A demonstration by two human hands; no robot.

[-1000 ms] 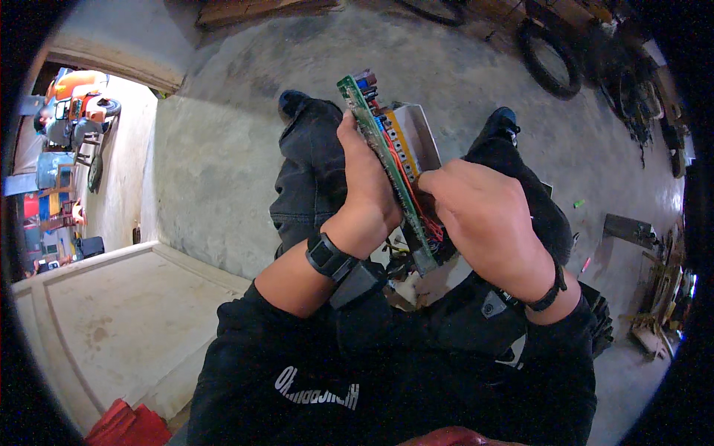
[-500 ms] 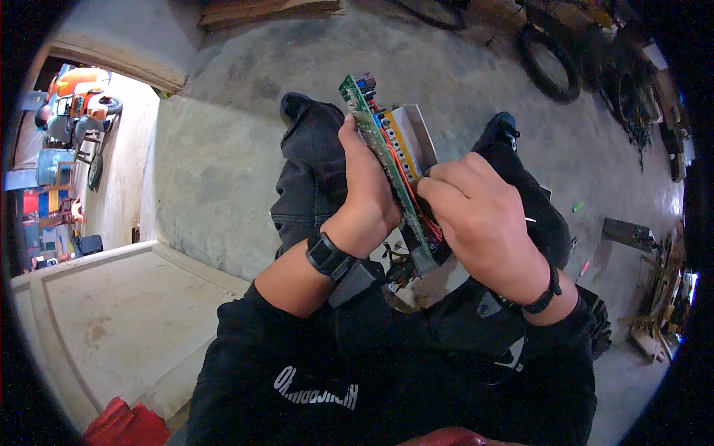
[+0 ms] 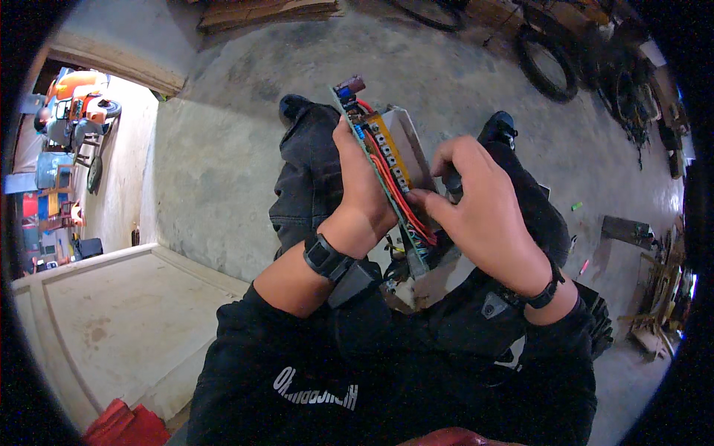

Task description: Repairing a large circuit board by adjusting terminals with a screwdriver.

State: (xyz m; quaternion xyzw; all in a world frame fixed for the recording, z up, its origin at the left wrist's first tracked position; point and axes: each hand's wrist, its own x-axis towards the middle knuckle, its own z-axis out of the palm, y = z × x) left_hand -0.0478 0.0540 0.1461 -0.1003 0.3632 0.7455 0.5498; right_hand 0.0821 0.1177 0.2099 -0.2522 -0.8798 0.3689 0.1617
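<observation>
My left hand [image 3: 364,186] is wrapped round the back of a green circuit board [image 3: 410,236], holding it tilted on edge above my lap. On the board's right side sit red wires [image 3: 386,171], a yellow strip [image 3: 390,140] with a row of screw-like fixings, and a pale metal plate [image 3: 411,141] like a heat sink. Capacitors [image 3: 347,88] stand at its far end. My right hand [image 3: 487,212] is curled at the plate's near end, thumb tip by the last fixings. A dark piece [image 3: 452,183] shows between its fingers; its kind I cannot make out.
Loose wires and parts [image 3: 398,271] lie in my lap under the board. A pale wooden panel [image 3: 141,320] stands at the left, with red cloth [image 3: 126,425] beside it. Tyres [image 3: 547,63] lie at the far right; a metal block [image 3: 628,231] is on the concrete floor.
The board has turned, so its wires and fixings face me more. My right hand has rolled and its fingers have lifted, showing the dark piece inside.
</observation>
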